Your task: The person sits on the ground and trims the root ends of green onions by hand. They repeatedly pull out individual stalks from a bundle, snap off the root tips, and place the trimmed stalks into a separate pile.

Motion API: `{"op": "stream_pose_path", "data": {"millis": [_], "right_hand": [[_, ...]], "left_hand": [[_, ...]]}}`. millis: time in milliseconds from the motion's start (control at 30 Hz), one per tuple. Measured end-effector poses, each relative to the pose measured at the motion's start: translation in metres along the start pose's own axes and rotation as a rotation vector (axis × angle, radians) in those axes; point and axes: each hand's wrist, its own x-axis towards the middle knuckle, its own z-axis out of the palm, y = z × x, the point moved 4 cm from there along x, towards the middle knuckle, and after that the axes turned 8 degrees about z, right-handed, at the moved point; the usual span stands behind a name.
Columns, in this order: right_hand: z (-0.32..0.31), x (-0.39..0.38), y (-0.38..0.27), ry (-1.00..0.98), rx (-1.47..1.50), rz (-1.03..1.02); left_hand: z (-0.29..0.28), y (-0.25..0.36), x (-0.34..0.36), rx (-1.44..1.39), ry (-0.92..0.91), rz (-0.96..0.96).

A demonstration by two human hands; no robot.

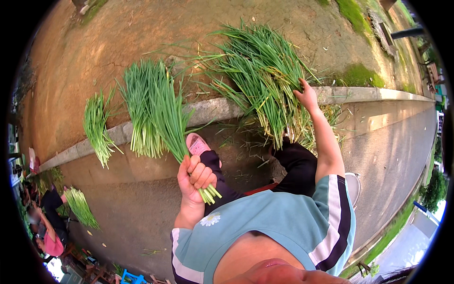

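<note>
In my left hand [196, 176] is a bunch of garlic chives [171, 125], fist wrapped around the pale stems. Their cut ends stick out below the fist and the long green leaves fan upward. My right hand [307, 96] is at the right edge of a large loose pile of chives [260, 71], its thumb and fingers apart against the leaves. Some yellowed leaves show in that pile. Left of the held bunch, a neater bundle of chives [140, 104] lies across the kerb, partly overlapped by the held leaves. A smaller bundle [98, 125] lies further left.
A stone kerb [215, 110] runs between bare brown soil [85, 61] and the paved road [142, 199]. Loose trimmings [307, 135] lie below the big pile. Another person [52, 236] in pink sits at the far left, near more chives [81, 208]. A blue stool [132, 278] stands at the lower left.
</note>
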Motion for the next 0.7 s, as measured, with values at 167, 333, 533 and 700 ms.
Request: {"op": "stream_pose_path", "data": {"millis": [167,333,533,700], "right_hand": [[-0.026,-0.001,0.017,0.133,-0.322,0.037],[-0.095,-0.007,-0.016,0.357,-0.209,-0.005],[-0.132,-0.042,-0.017,-0.164,1.517,0.36],[-0.136,-0.096,-0.062,-0.46,1.845,0.191]], "left_hand": [[0.001,0.0,0.0,0.0,0.002,-0.008],[0.001,-0.001,0.0,0.006,-0.015,-0.007],[0.004,-0.009,0.002,0.042,-0.041,-0.013],[0.008,-0.029,0.008,0.186,-0.066,-0.019]]}}
